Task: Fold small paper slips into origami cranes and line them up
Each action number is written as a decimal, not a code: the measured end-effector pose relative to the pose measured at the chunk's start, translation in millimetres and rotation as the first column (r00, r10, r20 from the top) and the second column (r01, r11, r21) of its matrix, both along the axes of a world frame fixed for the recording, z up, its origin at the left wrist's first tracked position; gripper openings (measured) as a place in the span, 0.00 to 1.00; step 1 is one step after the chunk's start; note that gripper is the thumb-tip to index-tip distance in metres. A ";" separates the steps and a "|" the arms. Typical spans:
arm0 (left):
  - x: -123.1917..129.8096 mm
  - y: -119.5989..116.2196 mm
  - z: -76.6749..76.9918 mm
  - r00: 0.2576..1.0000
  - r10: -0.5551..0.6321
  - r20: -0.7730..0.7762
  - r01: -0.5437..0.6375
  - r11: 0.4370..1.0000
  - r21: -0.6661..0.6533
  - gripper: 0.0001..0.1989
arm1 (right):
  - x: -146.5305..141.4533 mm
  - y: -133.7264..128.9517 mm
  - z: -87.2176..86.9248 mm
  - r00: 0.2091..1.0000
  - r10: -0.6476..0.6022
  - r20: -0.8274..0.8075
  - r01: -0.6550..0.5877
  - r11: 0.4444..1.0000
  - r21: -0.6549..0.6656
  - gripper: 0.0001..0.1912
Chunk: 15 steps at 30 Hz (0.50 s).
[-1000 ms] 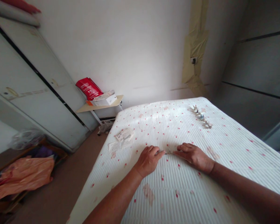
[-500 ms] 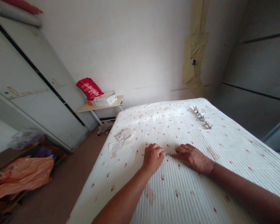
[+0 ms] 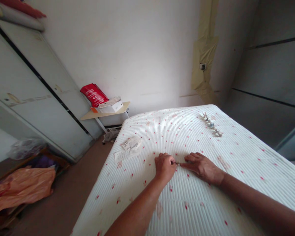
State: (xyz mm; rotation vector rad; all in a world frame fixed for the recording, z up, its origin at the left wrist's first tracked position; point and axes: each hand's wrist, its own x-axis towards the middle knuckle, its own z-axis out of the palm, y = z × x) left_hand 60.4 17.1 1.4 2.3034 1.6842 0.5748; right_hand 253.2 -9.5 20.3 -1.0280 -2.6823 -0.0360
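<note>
My left hand (image 3: 165, 166) is closed at the middle of the bed, its thumb and fingers pinched on a small dark, thin piece. Just right of that pinch is a tiny pale item (image 3: 178, 163), too small to name. My right hand (image 3: 199, 166) lies palm down on the quilted cover (image 3: 186, 209), its index finger stretched to the tiny item and touching it. Several small figure-like pieces (image 3: 210, 125) stand in a row toward the far right of the bed. Printed papers or packets (image 3: 128, 149) lie on the cover at the left.
Beyond the bed's far left corner a small table (image 3: 88, 115) holds a red bag (image 3: 94, 94) and a white box (image 3: 111, 106). Wardrobes (image 3: 27, 75) stand on the left. Low at the left is an orange plastic bag (image 3: 24, 188). A socket (image 3: 203, 67) is on the taped wall.
My left hand has shifted right, nearer to my right index finger, and a dark thin piece now shows at its pinch. My right hand has hardly moved.
</note>
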 end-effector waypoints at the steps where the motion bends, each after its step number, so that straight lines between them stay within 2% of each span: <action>1: 0.7 -0.5 -0.1 1.000 0.004 0.005 -0.004 1.000 0.012 0.02 | -0.5 -0.2 0.4 1.000 -0.002 0.002 0.002 1.000 0.001 0.17; 5: 1.3 -1.0 -0.3 1.000 0.008 0.027 -0.010 0.999 0.050 0.02 | -2.7 -0.2 0.3 1.000 -0.012 0.020 0.012 1.000 0.017 0.17; 11: 0.4 4.5 1.5 0.999 -0.001 0.049 0.001 1.000 0.014 0.03 | -3.6 2.2 -0.8 0.999 0.002 0.043 -0.004 0.999 0.048 0.17; 15: 1.4 9.1 1.2 0.999 -0.004 0.036 0.003 0.999 0.039 0.03 | -3.4 4.8 -0.8 0.997 0.002 0.082 -0.008 0.998 0.069 0.17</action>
